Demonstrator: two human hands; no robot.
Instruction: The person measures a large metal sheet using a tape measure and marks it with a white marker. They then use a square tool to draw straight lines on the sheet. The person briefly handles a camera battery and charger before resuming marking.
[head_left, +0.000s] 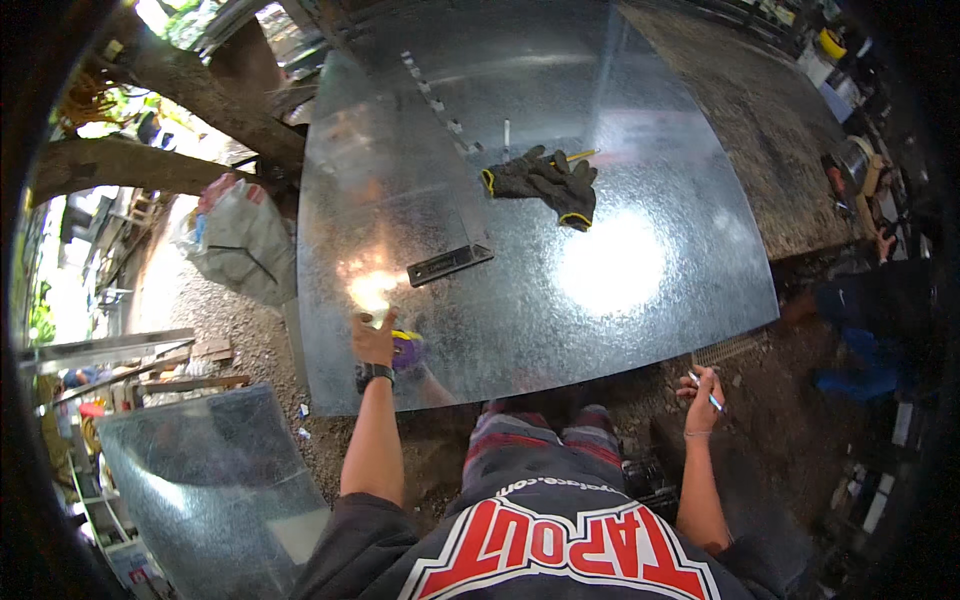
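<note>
Across the brown bench (770, 160) lay a large grey metal sheet (520, 310), its curved look owed partly to the lens; take it as a dial, with 12 at its far side. At about half past 7, the left hand (373, 340) was at the sheet's near-left part, fingers partly bent. Glare washed over the fingertips, so whether they gripped anything could not be told. Just beside it, towards 4 o'clock from that hand, was a small purple-and-yellow object (406, 351), its kind unclear. Near 5 o'clock, beyond the near edge, the right hand (703, 398) was closed around a slim pale pen (709, 392), well clear of the metal.

A black-handled square (450, 265) lay near 8 o'clock. Close to the dial's centre sat dark gloves (540, 183) with yellow cuffs, a yellow pencil (577, 156) beside them towards 1 o'clock and a white stick-like item (506, 134) towards 11.

The work seemed at an early stage: tools were out and the pen was in hand, but no cut showed. Any fine lines were too faint to confirm, so how much marking remained could not be judged.
</note>
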